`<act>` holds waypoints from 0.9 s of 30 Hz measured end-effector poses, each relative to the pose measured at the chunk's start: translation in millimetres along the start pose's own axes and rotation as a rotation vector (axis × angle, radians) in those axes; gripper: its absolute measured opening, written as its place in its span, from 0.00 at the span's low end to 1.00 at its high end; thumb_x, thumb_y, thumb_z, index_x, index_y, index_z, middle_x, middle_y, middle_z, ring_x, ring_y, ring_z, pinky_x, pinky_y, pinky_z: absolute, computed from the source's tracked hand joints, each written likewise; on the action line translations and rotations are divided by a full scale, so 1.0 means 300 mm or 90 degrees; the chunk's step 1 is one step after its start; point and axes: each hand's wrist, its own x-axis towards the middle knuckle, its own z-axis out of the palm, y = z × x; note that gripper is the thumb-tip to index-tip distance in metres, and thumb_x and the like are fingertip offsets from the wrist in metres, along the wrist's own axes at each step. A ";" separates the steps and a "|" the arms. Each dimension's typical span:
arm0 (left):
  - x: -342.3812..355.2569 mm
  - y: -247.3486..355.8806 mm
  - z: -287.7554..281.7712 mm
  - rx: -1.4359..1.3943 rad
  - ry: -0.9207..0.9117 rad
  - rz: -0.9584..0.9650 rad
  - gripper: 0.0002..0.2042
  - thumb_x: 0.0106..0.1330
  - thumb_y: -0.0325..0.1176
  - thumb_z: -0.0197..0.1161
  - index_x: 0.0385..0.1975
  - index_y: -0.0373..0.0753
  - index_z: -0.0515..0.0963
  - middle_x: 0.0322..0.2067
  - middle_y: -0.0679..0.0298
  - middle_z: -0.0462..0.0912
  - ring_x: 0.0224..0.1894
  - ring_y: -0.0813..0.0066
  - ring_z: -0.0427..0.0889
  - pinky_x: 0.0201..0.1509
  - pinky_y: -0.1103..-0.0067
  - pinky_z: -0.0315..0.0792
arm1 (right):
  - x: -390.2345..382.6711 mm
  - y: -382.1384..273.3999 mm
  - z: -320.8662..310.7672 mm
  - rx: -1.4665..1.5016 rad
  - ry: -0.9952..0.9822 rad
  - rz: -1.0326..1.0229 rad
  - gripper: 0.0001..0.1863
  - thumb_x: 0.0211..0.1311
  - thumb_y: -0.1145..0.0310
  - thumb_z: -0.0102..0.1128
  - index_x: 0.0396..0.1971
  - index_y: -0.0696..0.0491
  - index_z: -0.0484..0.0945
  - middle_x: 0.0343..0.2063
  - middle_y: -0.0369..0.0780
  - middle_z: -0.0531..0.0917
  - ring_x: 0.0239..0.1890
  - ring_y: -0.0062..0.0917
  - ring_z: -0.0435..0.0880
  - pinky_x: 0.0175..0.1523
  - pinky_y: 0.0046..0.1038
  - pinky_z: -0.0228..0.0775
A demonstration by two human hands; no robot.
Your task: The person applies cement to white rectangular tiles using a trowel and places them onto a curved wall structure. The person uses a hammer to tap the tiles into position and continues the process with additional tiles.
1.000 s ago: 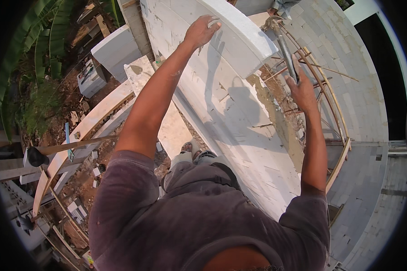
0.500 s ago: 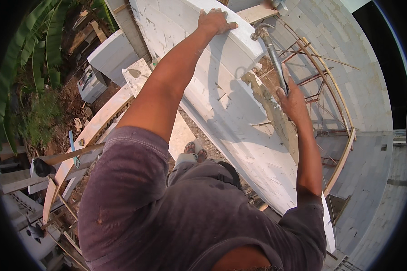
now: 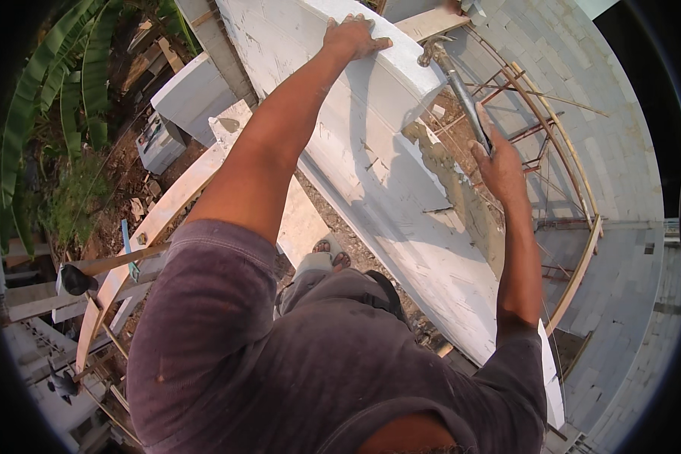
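Observation:
My left hand (image 3: 353,38) rests with spread fingers on the top edge of a white lightweight block (image 3: 410,62), set on a pale block wall (image 3: 408,216). In my right hand (image 3: 499,168) is a hammer (image 3: 463,94), its fingers wrapped round the dark lower grip. The hammer's metal head is right at the near end of the block; whether it touches cannot be made out. Grey mortar (image 3: 467,193) lies in a rough strip along the wall top, just this side of the block.
Right of the wall stands reddish metal scaffolding (image 3: 530,136) with wooden poles, before a grey block wall (image 3: 613,129). Below on the left are a curved timber plank (image 3: 163,208), loose white blocks (image 3: 193,94) and banana leaves (image 3: 91,68). My sandalled feet (image 3: 331,253) stand by a pale board (image 3: 301,219).
My right hand has shifted slightly right, tilting the hammer handle a little more. The hammer head stays by the block's end, and my left hand keeps its place on the block.

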 end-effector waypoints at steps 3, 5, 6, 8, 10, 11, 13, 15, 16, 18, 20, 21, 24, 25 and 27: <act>-0.008 -0.063 0.029 0.002 0.022 0.003 0.43 0.60 0.73 0.49 0.69 0.49 0.66 0.72 0.58 0.60 0.74 0.61 0.57 0.75 0.51 0.47 | 0.061 -0.110 -0.081 0.109 0.002 0.098 0.24 0.67 0.62 0.62 0.59 0.58 0.73 0.39 0.48 0.84 0.38 0.30 0.81 0.49 0.33 0.72; -0.014 -0.059 0.022 0.005 0.024 0.010 0.43 0.60 0.73 0.49 0.69 0.48 0.65 0.72 0.58 0.60 0.74 0.61 0.57 0.75 0.51 0.47 | 0.065 -0.168 -0.104 0.137 0.074 0.127 0.26 0.66 0.63 0.63 0.61 0.57 0.72 0.41 0.51 0.84 0.41 0.31 0.83 0.49 0.32 0.72; -0.017 -0.055 0.024 0.006 0.025 0.014 0.43 0.60 0.73 0.49 0.69 0.48 0.65 0.72 0.58 0.60 0.74 0.61 0.57 0.75 0.51 0.47 | 0.061 -0.176 -0.100 0.152 0.118 0.125 0.27 0.66 0.63 0.63 0.62 0.56 0.71 0.42 0.53 0.85 0.42 0.33 0.84 0.49 0.32 0.72; -0.013 -0.038 0.030 0.006 0.029 0.021 0.43 0.60 0.73 0.49 0.69 0.48 0.66 0.72 0.58 0.61 0.74 0.61 0.58 0.75 0.52 0.47 | 0.002 -0.144 -0.064 0.053 -0.021 0.153 0.28 0.66 0.64 0.63 0.64 0.55 0.70 0.45 0.54 0.84 0.45 0.36 0.84 0.51 0.32 0.72; -0.005 -0.036 0.020 0.002 0.037 0.019 0.42 0.61 0.72 0.49 0.69 0.48 0.66 0.71 0.58 0.61 0.74 0.61 0.58 0.75 0.53 0.48 | -0.027 -0.119 -0.007 -0.026 -0.165 0.217 0.30 0.67 0.65 0.61 0.67 0.52 0.67 0.52 0.54 0.81 0.53 0.41 0.82 0.59 0.33 0.69; -0.013 -0.035 0.018 -0.001 0.041 0.017 0.42 0.61 0.72 0.49 0.69 0.49 0.66 0.71 0.58 0.62 0.74 0.62 0.58 0.75 0.53 0.48 | -0.016 -0.109 -0.017 0.018 -0.144 0.199 0.30 0.66 0.64 0.62 0.67 0.52 0.67 0.53 0.54 0.80 0.55 0.41 0.81 0.61 0.34 0.68; -0.036 -0.033 -0.015 0.011 0.007 0.011 0.41 0.62 0.71 0.49 0.69 0.48 0.67 0.70 0.58 0.63 0.73 0.62 0.60 0.74 0.55 0.52 | 0.022 -0.126 -0.051 0.112 -0.103 0.162 0.31 0.65 0.63 0.63 0.68 0.51 0.67 0.56 0.53 0.79 0.58 0.39 0.79 0.64 0.35 0.66; -0.027 0.003 -0.074 0.034 -0.057 0.022 0.40 0.63 0.70 0.49 0.68 0.48 0.67 0.68 0.58 0.67 0.71 0.61 0.64 0.72 0.56 0.57 | 0.113 -0.183 -0.094 0.142 -0.035 0.165 0.32 0.64 0.59 0.64 0.67 0.50 0.69 0.56 0.51 0.80 0.58 0.39 0.79 0.63 0.36 0.66; -0.006 -0.002 -0.128 0.026 -0.133 0.024 0.37 0.65 0.67 0.49 0.66 0.47 0.69 0.65 0.57 0.72 0.66 0.59 0.72 0.67 0.59 0.65 | 0.166 -0.209 -0.099 0.163 0.041 0.102 0.32 0.64 0.58 0.64 0.67 0.50 0.69 0.56 0.50 0.80 0.58 0.40 0.79 0.63 0.36 0.66; 0.050 -0.080 -0.153 -0.099 -0.068 -0.026 0.35 0.66 0.65 0.51 0.66 0.46 0.70 0.63 0.58 0.73 0.65 0.60 0.72 0.66 0.57 0.64 | 0.257 -0.292 -0.121 0.200 0.151 0.075 0.31 0.65 0.58 0.63 0.67 0.49 0.69 0.57 0.49 0.79 0.59 0.40 0.78 0.64 0.37 0.66; 0.108 -0.223 -0.139 -0.162 0.021 -0.046 0.37 0.65 0.63 0.54 0.68 0.44 0.66 0.65 0.57 0.72 0.66 0.60 0.71 0.70 0.58 0.58 | 0.345 -0.392 -0.114 0.245 0.216 0.140 0.30 0.67 0.58 0.62 0.68 0.47 0.68 0.59 0.49 0.78 0.61 0.42 0.77 0.65 0.38 0.65; 0.129 -0.277 -0.113 -0.105 0.041 -0.052 0.39 0.65 0.63 0.54 0.69 0.42 0.64 0.64 0.55 0.72 0.66 0.59 0.71 0.71 0.57 0.57 | 0.369 -0.412 -0.090 0.249 0.201 0.136 0.30 0.67 0.58 0.61 0.68 0.46 0.68 0.58 0.49 0.78 0.60 0.41 0.77 0.65 0.37 0.65; 0.148 -0.321 -0.068 -0.041 0.035 -0.076 0.48 0.61 0.67 0.56 0.71 0.33 0.57 0.64 0.49 0.71 0.66 0.57 0.71 0.76 0.57 0.48 | 0.352 -0.342 0.094 0.121 0.049 0.143 0.30 0.67 0.58 0.61 0.68 0.44 0.69 0.55 0.49 0.80 0.56 0.37 0.79 0.63 0.36 0.66; 0.143 -0.325 -0.068 -0.044 0.022 -0.065 0.48 0.60 0.67 0.56 0.70 0.33 0.57 0.64 0.49 0.71 0.66 0.57 0.71 0.76 0.57 0.48 | 0.341 -0.296 0.146 0.078 -0.021 0.156 0.30 0.67 0.59 0.61 0.68 0.44 0.69 0.54 0.49 0.81 0.55 0.36 0.80 0.62 0.35 0.67; 0.139 -0.337 -0.093 -0.053 0.001 -0.043 0.49 0.59 0.68 0.57 0.70 0.33 0.57 0.63 0.48 0.72 0.65 0.56 0.72 0.75 0.56 0.49 | 0.336 -0.251 0.202 0.065 -0.109 0.176 0.29 0.67 0.59 0.61 0.68 0.44 0.69 0.53 0.50 0.81 0.53 0.35 0.81 0.61 0.34 0.68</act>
